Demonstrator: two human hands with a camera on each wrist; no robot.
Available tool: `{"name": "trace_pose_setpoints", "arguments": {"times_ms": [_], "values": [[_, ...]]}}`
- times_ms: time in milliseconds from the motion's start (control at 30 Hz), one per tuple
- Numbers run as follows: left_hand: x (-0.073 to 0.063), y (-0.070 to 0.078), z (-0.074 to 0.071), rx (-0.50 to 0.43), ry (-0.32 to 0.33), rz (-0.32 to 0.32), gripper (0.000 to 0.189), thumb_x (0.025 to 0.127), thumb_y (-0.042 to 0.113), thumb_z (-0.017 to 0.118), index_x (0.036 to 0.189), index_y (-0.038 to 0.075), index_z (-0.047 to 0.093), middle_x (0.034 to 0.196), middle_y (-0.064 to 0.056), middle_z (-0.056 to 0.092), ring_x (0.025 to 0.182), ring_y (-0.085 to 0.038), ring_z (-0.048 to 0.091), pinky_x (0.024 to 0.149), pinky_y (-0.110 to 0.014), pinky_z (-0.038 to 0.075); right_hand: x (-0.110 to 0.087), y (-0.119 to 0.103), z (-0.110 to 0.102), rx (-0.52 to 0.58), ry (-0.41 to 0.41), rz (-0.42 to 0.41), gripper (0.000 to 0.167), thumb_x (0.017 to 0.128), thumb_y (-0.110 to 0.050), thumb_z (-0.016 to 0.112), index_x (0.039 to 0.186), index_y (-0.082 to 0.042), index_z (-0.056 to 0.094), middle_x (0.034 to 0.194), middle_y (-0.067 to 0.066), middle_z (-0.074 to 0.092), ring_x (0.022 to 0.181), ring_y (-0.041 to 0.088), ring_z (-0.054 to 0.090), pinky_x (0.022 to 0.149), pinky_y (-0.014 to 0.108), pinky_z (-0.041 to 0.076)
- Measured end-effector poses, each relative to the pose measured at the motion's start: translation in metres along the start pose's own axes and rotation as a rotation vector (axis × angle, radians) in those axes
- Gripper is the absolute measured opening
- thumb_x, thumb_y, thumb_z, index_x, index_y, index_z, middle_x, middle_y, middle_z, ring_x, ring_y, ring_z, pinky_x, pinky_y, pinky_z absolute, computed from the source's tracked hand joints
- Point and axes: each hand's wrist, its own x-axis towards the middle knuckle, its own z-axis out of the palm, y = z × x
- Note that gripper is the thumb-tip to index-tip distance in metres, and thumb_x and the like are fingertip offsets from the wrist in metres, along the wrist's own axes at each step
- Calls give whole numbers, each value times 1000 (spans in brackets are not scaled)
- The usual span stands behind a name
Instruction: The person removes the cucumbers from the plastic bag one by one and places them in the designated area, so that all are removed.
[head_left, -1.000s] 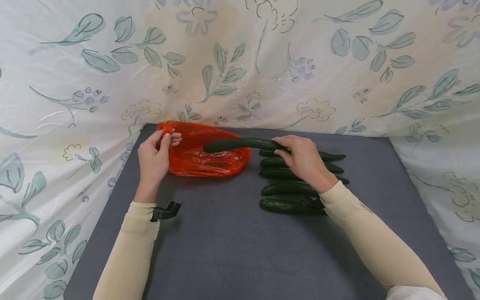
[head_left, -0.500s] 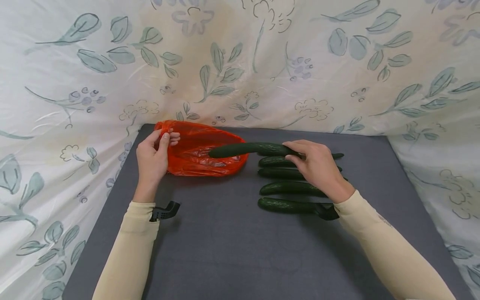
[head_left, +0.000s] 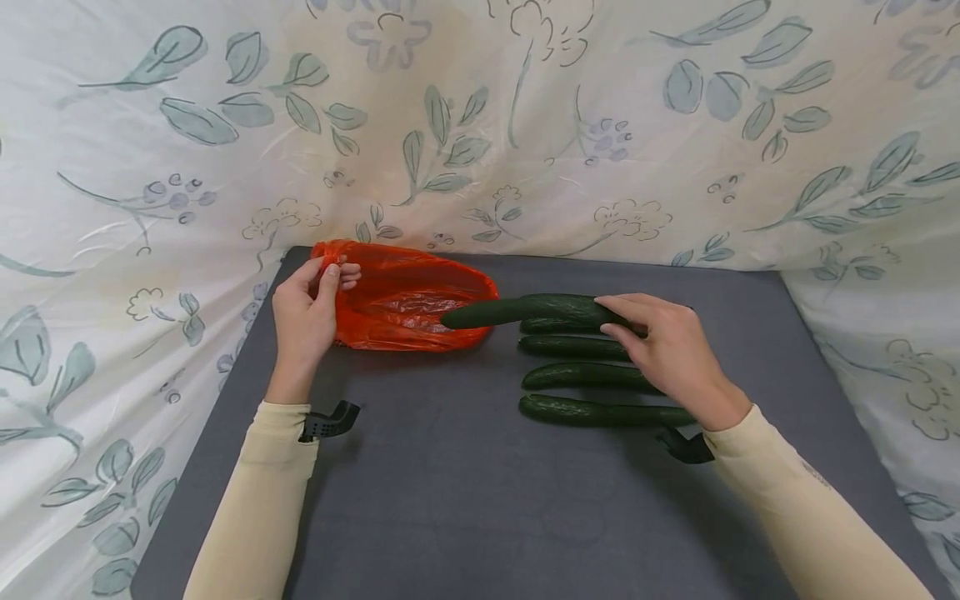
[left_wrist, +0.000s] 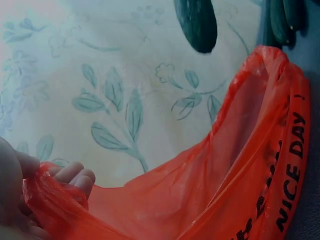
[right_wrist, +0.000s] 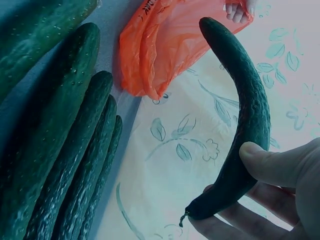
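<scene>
My left hand point(head_left: 306, 312) pinches the gathered rim of a thin red plastic bag point(head_left: 382, 321); its mouth gapes toward the right. Black lettering shows on the bag point(left_wrist: 200, 195) in the left wrist view. A long, curved dark green cucumber point(head_left: 517, 311) is held near its stem end by my right hand point(head_left: 675, 346), thumb on one side and fingers on the other. In the head view its free tip overlaps the bag's right end. The right wrist view shows the whole cucumber point(right_wrist: 252, 110) raised, with the bag beyond it.
Several more cucumbers point(head_left: 585, 377) lie side by side on the dark grey table point(head_left: 465, 500), right of the bag and partly under the right hand. A leaf-patterned white sheet point(head_left: 525, 125) hangs behind the table. Black mounts point(head_left: 330, 422) stick out from both wrists.
My right hand has drawn the cucumber to the right and a little nearer, its tip shifting from over the bag's middle to its right end. The left hand has stayed on the rim.
</scene>
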Motion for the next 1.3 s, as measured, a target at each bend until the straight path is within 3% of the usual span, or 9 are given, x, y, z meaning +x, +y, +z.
{"name": "trace_pose_setpoints", "arguments": {"times_ms": [267, 500, 667, 833, 933, 1000, 1067, 1167, 1300], "values": [[0, 2, 0, -4, -1, 7, 32, 115, 24, 58, 130, 3, 77, 118, -11, 79, 105, -20, 76, 105, -31, 57, -19, -2, -15, -32, 27, -1, 48, 88, -3, 90, 135, -10, 78, 123, 9, 78, 86, 21, 78, 66, 43, 64], [-1, 2, -3, -15, -6, -7, 32, 114, 23, 60, 134, 3, 75, 121, -11, 79, 105, -21, 76, 105, -30, 57, -36, -4, -26, -57, 69, -16, 52, 84, 0, 92, 133, -12, 79, 122, 7, 79, 79, 17, 74, 57, 19, 54], [-2, 1, -4, -22, -11, -20, 33, 114, 23, 60, 136, 3, 74, 122, -12, 78, 105, -21, 76, 104, -30, 57, -50, -5, -31, -69, 91, -4, 57, 79, 0, 95, 133, -13, 80, 119, 7, 79, 79, 18, 75, 67, 9, 51], [-2, 1, -5, -36, -19, -17, 32, 113, 23, 61, 135, 3, 74, 121, -11, 78, 105, -21, 76, 105, -30, 57, -62, -5, -39, -117, 94, 4, 62, 75, 2, 96, 133, -12, 79, 121, 8, 79, 86, 24, 77, 68, 13, 56], [-2, 1, -5, -31, -16, -9, 32, 113, 23, 61, 134, 3, 74, 121, -11, 79, 106, -22, 76, 105, -30, 57, -68, -5, -44, -142, 91, 7, 60, 78, 0, 95, 134, -12, 79, 121, 7, 79, 88, 24, 78, 66, 16, 56], [-2, 1, -6, -28, -12, -3, 32, 113, 22, 62, 134, 2, 75, 121, -12, 79, 106, -22, 76, 104, -31, 57, -72, -4, -47, -150, 93, 11, 47, 90, -17, 91, 135, -13, 79, 121, 6, 79, 90, 24, 77, 67, 17, 57], [-2, 1, -6, -26, -10, 4, 32, 113, 22, 62, 134, 1, 74, 121, -12, 79, 106, -23, 76, 104, -31, 57, -75, -4, -49, -156, 99, 12, 41, 102, -38, 78, 135, -13, 79, 120, 6, 79, 90, 23, 77, 66, 18, 57], [-1, 1, -6, -26, -9, 8, 32, 113, 22, 62, 133, 0, 74, 121, -12, 79, 106, -24, 76, 104, -31, 57, -80, -4, -52, -173, 109, 8, 63, 109, -64, 51, 133, -13, 80, 118, 6, 79, 90, 23, 76, 63, 21, 56], [-1, 1, -7, -27, -12, -6, 33, 113, 23, 61, 135, 1, 74, 121, -12, 78, 105, -24, 75, 104, -31, 58, -87, -4, -56, -196, 109, 5, 72, 109, -70, 44, 131, -13, 81, 117, 6, 80, 90, 22, 75, 60, 23, 55]]}}
